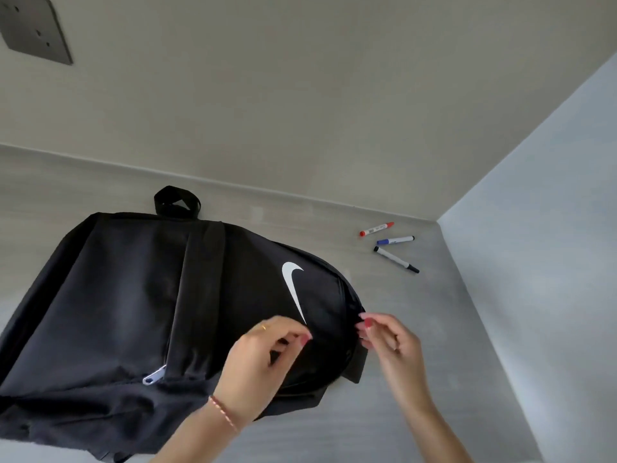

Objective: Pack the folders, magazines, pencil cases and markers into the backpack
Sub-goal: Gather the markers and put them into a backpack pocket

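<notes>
Head view: a black backpack point(133, 295) with a white swoosh logo point(293, 289) lies flat on a grey table point(417, 379), its carry loop point(177, 202) toward the wall. The left hand point(260, 365) pinches the fabric near the bag's top edge; the right hand point(387, 342) has curled fingers at the zipper line, though whether it grips a pull cannot be told. Three markers, red point(376, 229), blue point(395, 240) and black point(396, 260), lie on the table well apart from the bag.
</notes>
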